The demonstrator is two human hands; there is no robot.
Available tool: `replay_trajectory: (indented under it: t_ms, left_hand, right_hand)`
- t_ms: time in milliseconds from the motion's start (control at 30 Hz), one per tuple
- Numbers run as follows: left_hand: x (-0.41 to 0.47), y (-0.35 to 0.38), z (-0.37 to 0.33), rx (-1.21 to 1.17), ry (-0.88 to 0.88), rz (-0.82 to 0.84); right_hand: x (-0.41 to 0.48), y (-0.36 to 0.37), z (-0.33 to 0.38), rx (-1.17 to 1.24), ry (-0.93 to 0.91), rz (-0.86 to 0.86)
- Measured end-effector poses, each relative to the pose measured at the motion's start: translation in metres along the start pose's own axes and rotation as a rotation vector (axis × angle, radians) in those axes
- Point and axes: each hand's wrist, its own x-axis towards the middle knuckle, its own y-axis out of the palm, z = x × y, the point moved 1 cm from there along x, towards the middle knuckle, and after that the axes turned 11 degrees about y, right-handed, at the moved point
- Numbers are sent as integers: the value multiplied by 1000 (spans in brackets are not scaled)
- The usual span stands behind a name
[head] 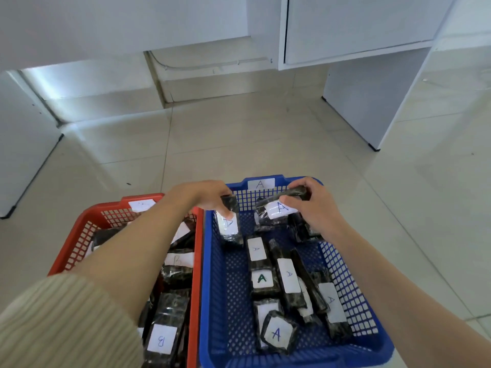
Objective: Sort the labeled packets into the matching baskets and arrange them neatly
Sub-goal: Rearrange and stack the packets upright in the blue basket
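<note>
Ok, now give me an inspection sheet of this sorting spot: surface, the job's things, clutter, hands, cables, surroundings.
Surface: glossy tiled floor; both baskets stand on it, side by side.
Job's things: blue basket, labelled A, holds A packets lying unevenly; red basket holds B packets.
Clutter: one small dark speck on the floor.
Hands: left hand grips an A packet at the blue basket's far left; right hand pinches another A packet near its far wall.
Cables: thin cable along the back wall.
Surroundings: white cabinets; cream ribbed sleeve on the left arm.
</note>
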Motion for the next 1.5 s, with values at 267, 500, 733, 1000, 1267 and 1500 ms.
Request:
replay_trajectory:
  t_ms: [267,500,733,1000,1267,1500]
  left_hand:
    - [51,11,-4,169,-89,142]
    - [39,47,0,300,3,-241]
    - [-10,96,-16,495,119,-106]
    - [4,106,-15,721,80,-199]
    - [-19,101,-9,424,-89,-459]
    - [-22,113,0,-47,-301,-752]
  right_hand:
    - [5,-3,-14,-38,14,70]
    - [0,4,-13,-70,-18,95]
    - [-15,10,-12,-161,-48,74]
    - [-26,3,-13,-241,-69,90]
    - [-17,2,-9,-48,7,-26]
    - [6,69,11,-173,-37,168]
